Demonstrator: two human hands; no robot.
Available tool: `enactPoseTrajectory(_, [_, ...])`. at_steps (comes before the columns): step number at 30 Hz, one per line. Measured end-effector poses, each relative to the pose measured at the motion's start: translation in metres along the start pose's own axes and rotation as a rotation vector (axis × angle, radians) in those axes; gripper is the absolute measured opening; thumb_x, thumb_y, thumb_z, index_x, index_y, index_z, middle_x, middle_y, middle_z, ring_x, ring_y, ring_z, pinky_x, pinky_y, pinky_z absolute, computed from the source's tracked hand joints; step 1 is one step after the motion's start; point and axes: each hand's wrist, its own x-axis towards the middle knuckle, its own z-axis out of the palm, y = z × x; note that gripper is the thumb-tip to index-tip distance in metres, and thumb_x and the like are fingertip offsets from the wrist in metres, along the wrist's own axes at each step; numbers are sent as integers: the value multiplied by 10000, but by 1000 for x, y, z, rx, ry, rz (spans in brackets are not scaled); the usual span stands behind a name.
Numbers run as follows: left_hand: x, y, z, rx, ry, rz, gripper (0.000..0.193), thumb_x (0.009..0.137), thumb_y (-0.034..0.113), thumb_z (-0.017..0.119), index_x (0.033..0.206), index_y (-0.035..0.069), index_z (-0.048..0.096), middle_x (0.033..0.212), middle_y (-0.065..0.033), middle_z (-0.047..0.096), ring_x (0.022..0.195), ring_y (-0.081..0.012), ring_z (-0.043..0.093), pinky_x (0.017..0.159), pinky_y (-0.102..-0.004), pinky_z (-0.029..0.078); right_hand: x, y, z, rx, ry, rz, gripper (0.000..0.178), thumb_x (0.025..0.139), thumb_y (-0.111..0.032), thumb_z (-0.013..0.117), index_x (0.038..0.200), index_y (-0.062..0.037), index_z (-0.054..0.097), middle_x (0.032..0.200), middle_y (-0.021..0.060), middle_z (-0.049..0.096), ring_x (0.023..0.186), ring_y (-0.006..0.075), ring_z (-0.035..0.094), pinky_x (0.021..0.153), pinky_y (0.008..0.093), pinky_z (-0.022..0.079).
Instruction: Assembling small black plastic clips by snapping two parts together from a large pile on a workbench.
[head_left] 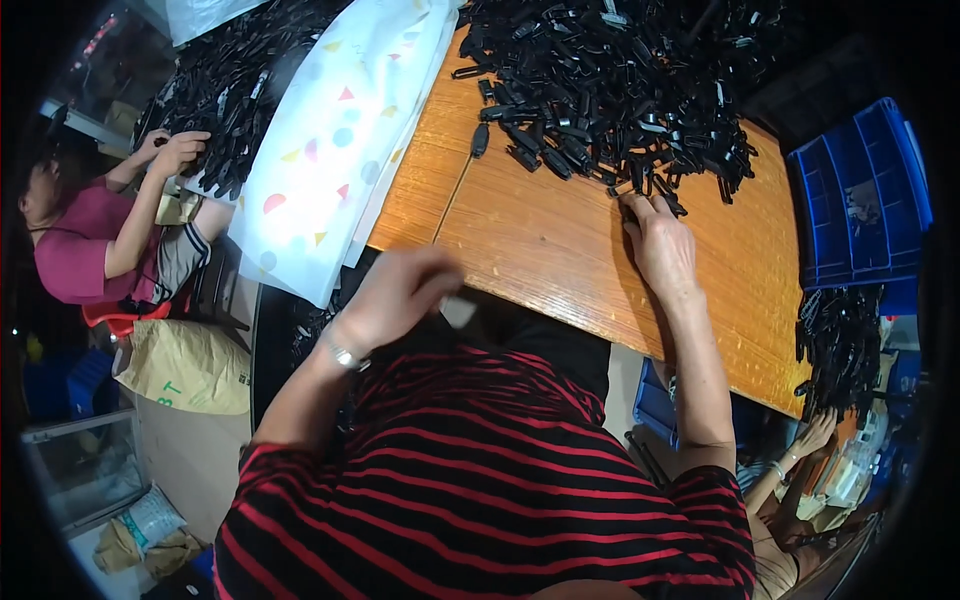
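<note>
A large heap of small black plastic-looking clips (600, 90) covers the far part of the wooden table (540, 240). My right hand (662, 240) reaches to the heap's near edge, its fingertips bent together against a black clip there; whether it grips one firmly is hard to see. My left hand (395, 295) is over the table's near left corner, smeared by motion, with a metal-banded watch at the wrist. Its fingers curl inward, and anything inside them is hidden.
To the left, a patterned white sheet (330, 150) hangs beside another black heap (225, 110), where a person in a magenta shirt (85, 240) works. A blue crate (865, 200) stands right. Another person's hand (815, 430) is at lower right. A tan sack (190, 365) lies left.
</note>
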Motion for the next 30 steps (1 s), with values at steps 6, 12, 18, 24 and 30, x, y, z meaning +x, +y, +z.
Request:
enactPoseTrajectory(6, [130,-1,-14,548,709,244,267,859,238,678,946,-12,642,810,-175,666,788,-336,651,707,-401,506,-5,-31,7,808,27,154,189,824,11,702,978,3,592,759,59,629,610,97,598,546,248,477])
enactPoseTrajectory(12, [159,1,-12,590,638,152,241,811,213,725,868,-6,645,784,-167,653,769,-338,639,703,-414,492,-20,-37,36,809,160,122,241,764,-64,773,935,7,619,764,96,636,614,178,621,547,296,496])
enactPoseTrajectory(18, [145,-1,-11,575,550,199,259,768,113,753,965,-12,642,828,-145,646,752,-278,639,673,-377,494,-17,-40,13,328,89,-55,223,770,-91,747,948,-6,642,869,163,643,768,348,640,651,375,518])
enactPoseTrajectory(24, [118,-8,7,-404,263,144,349,871,96,682,1177,-41,585,880,-41,657,769,-112,637,695,-233,520,-3,-57,22,600,126,-54,233,835,-69,703,1039,15,627,883,128,668,768,216,666,642,296,529])
enactPoseTrajectory(30, [90,9,29,-679,148,200,275,926,97,619,1175,-17,591,878,-14,655,749,-58,610,668,-174,494,5,-97,20,1229,257,109,224,896,-16,637,1118,5,611,934,44,655,783,80,625,651,222,538])
